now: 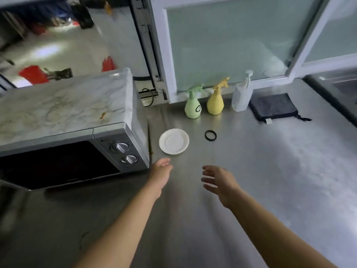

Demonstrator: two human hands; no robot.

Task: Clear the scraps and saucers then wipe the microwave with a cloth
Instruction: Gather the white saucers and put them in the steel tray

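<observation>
Both hands hover over the steel tabletop (270, 180), empty: the left hand (160, 175) and right hand (218, 180) have relaxed, spread fingers. Just beyond the left hand lies a white saucer (173, 141), right of the microwave (67, 132). An orange scrap (103, 115) sits on the microwave's top. Past the saucer stand green (193, 105) and yellow (215, 101) spray bottles, with a dark folded cloth (274, 107) further right.

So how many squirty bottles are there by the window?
2 with triggers: the green spray bottle and, right of it, the yellow spray bottle, both on the counter. Next along, the clear bottle has a pump top instead.
</observation>
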